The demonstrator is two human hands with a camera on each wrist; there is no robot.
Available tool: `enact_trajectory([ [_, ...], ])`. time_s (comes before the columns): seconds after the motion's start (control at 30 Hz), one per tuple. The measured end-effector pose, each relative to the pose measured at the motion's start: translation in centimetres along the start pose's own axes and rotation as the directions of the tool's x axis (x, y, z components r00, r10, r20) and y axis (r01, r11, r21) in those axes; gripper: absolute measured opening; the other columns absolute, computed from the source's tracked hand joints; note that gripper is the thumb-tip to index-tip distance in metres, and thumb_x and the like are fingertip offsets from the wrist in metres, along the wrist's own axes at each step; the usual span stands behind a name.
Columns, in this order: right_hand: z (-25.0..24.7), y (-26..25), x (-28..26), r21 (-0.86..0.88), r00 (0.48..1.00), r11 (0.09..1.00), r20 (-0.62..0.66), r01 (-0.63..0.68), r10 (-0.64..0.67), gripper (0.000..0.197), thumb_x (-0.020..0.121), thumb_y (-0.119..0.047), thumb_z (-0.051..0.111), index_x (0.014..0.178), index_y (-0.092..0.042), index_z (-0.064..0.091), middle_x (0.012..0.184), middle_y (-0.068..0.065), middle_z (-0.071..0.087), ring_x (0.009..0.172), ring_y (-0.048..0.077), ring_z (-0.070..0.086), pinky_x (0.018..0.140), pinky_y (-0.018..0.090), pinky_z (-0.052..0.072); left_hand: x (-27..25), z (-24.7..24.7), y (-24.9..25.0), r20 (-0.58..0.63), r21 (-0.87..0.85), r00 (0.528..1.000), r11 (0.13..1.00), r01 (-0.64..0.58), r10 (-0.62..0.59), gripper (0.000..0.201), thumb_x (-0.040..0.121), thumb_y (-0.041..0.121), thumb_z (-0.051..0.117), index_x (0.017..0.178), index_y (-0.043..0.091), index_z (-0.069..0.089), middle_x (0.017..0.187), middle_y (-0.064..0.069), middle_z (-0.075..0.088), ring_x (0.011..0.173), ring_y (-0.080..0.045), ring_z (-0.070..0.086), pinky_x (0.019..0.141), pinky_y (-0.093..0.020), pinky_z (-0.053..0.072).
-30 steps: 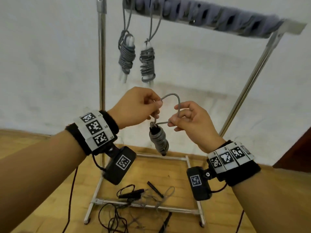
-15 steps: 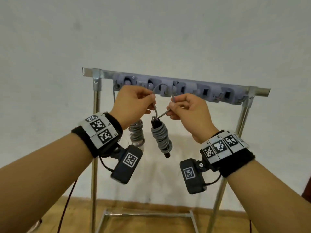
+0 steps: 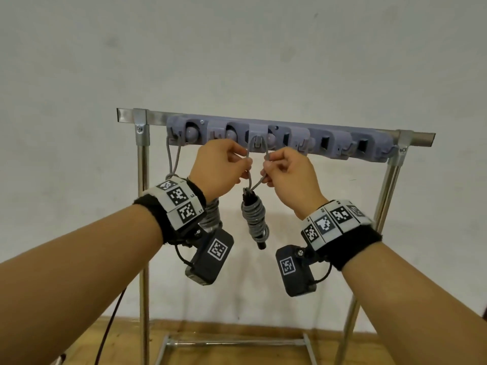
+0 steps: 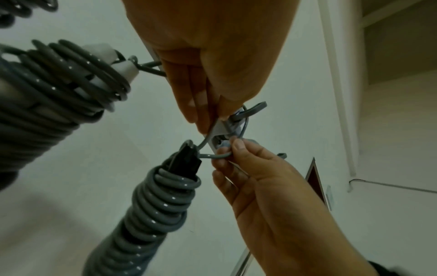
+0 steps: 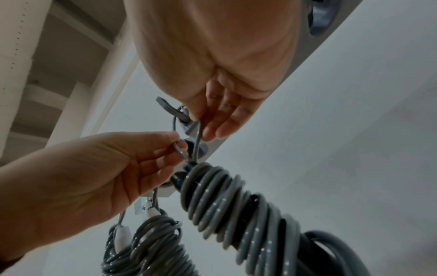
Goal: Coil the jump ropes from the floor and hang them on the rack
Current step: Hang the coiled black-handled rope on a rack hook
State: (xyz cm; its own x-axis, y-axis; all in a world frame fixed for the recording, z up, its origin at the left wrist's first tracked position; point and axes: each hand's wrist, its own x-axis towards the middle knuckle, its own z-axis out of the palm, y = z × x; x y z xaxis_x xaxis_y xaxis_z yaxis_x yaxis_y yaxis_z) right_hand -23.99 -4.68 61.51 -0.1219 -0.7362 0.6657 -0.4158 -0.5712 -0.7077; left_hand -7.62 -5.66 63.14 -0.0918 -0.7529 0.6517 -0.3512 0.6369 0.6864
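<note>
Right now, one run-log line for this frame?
step: hanging coiled rope | loop over third hook | left hand, right hand pinch loop | two ropes already on rack

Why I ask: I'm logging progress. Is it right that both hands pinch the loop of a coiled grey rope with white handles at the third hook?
Nearly. The left hand and right hand pinch that loop, but the coiled rope has black handles, as the left wrist view shows; the white-handled ropes already hang alongside.

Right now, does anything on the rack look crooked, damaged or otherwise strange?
Nothing stands out. The rack stands straight. Both hands, left hand and right hand, pinch the loop of a neatly coiled rope at a hook. Another coiled rope hangs partly hidden behind the left wrist.
</note>
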Motion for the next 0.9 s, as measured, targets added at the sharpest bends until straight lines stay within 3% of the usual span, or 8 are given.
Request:
enact_trajectory([
  [0.13, 0.0, -0.1, -0.3, -0.028, 0.999, 0.999, 0.037, -0.023, 0.024, 0.012, 0.093, -0.017, 0.063, 0.105, -0.018, 0.061, 0.085, -0.002, 0.072, 0.078, 0.010, 0.070, 0.082, 0.041, 0.058, -0.6, 0.3, 0.5, 0.007, 0.072, 1.000, 0.997, -0.013, 0.013, 0.020, 0.089, 0.022, 0.071, 0.105, 0.011, 0.066, 0.075, 0.000, 0.075, 0.072, -0.011, 0.073, 0.073, -0.042, 0.062],
  [0.27, -1.3, -0.2, -2.4, -0.126, 0.999, 0.991, 0.021, 0.038, -0.035, 0.037, 0.087, -0.028, 0.072, 0.120, -0.025, 0.055, 0.100, -0.015, 0.064, 0.088, -0.007, 0.062, 0.073, 0.008, 0.049, -3.1, 0.0, 0.6, -0.084, 0.191, 0.991, 0.978, -0.088, 0.106, 0.028, 0.084, 0.036, 0.074, 0.103, 0.017, 0.065, 0.084, 0.009, 0.068, 0.076, -0.005, 0.065, 0.074, -0.024, 0.055],
  [0.33, -2.3, -0.3, -4.4, -0.155, 0.997, 0.985, 0.007, 0.073, -0.073, 0.037, 0.085, -0.029, 0.073, 0.117, -0.027, 0.055, 0.100, -0.016, 0.063, 0.088, -0.008, 0.061, 0.071, 0.003, 0.046, -5.2, 0.0, 0.4, -0.088, 0.217, 0.986, 0.969, -0.122, 0.143, 0.024, 0.084, 0.034, 0.073, 0.102, 0.020, 0.064, 0.086, 0.012, 0.064, 0.077, -0.002, 0.061, 0.070, -0.014, 0.049],
  [0.43, -3.3, 0.5, -8.4, -0.143, 0.998, 0.988, 0.045, 0.053, -0.047, 0.026, 0.084, -0.027, 0.073, 0.106, -0.029, 0.060, 0.091, -0.013, 0.067, 0.082, -0.004, 0.063, 0.070, 0.006, 0.047, -9.3, 0.6, -0.8, 0.016, 0.193, 0.990, 0.971, -0.139, 0.138, 0.013, 0.086, 0.025, 0.071, 0.097, 0.021, 0.065, 0.081, 0.014, 0.062, 0.072, 0.003, 0.059, 0.064, -0.007, 0.045],
  [0.6, -3.1, 5.9, -16.9, -0.206, 0.950, 0.968, 0.245, -0.142, 0.191, 0.013, 0.083, -0.027, 0.075, 0.093, -0.028, 0.067, 0.083, -0.008, 0.069, 0.072, 0.004, 0.063, 0.069, 0.018, 0.051, -18.0, 3.6, -6.2, 0.282, 0.233, 0.959, 0.969, -0.084, 0.016, 0.007, 0.088, 0.022, 0.069, 0.094, 0.019, 0.068, 0.081, 0.011, 0.065, 0.076, 0.000, 0.059, 0.064, -0.005, 0.041],
  [0.73, -1.6, 12.6, -24.8, -0.368, 0.814, 0.893, 0.414, -0.259, 0.407, 0.009, 0.084, -0.031, 0.074, 0.090, -0.030, 0.068, 0.086, -0.011, 0.068, 0.075, -0.001, 0.063, 0.068, 0.018, 0.049, -25.7, 6.7, -13.1, 0.479, 0.320, 0.854, 0.946, 0.048, -0.205, 0.009, 0.089, 0.027, 0.067, 0.095, 0.020, 0.069, 0.082, 0.011, 0.066, 0.076, -0.003, 0.061, 0.066, -0.013, 0.047],
  [0.83, -0.1, 17.8, -31.3, -0.462, 0.668, 0.827, 0.509, -0.320, 0.543, 0.009, 0.085, -0.030, 0.073, 0.091, -0.027, 0.068, 0.089, -0.008, 0.068, 0.085, 0.008, 0.065, 0.076, 0.026, 0.054, -32.0, 8.7, -18.7, 0.597, 0.414, 0.716, 0.903, 0.111, -0.362, 0.013, 0.090, 0.034, 0.064, 0.095, 0.023, 0.068, 0.085, 0.011, 0.065, 0.080, -0.008, 0.062, 0.070, -0.027, 0.052],
  [0.9, 0.9, 21.4, -35.3, -0.520, 0.578, 0.790, 0.552, -0.324, 0.600, 0.009, 0.085, -0.034, 0.072, 0.091, -0.029, 0.067, 0.088, -0.010, 0.067, 0.084, 0.007, 0.064, 0.070, 0.020, 0.051, -36.1, 10.0, -22.5, 0.653, 0.474, 0.614, 0.872, 0.125, -0.443, 0.013, 0.089, 0.037, 0.063, 0.091, 0.025, 0.066, 0.084, 0.011, 0.064, 0.080, -0.010, 0.061, 0.065, -0.025, 0.048],
])
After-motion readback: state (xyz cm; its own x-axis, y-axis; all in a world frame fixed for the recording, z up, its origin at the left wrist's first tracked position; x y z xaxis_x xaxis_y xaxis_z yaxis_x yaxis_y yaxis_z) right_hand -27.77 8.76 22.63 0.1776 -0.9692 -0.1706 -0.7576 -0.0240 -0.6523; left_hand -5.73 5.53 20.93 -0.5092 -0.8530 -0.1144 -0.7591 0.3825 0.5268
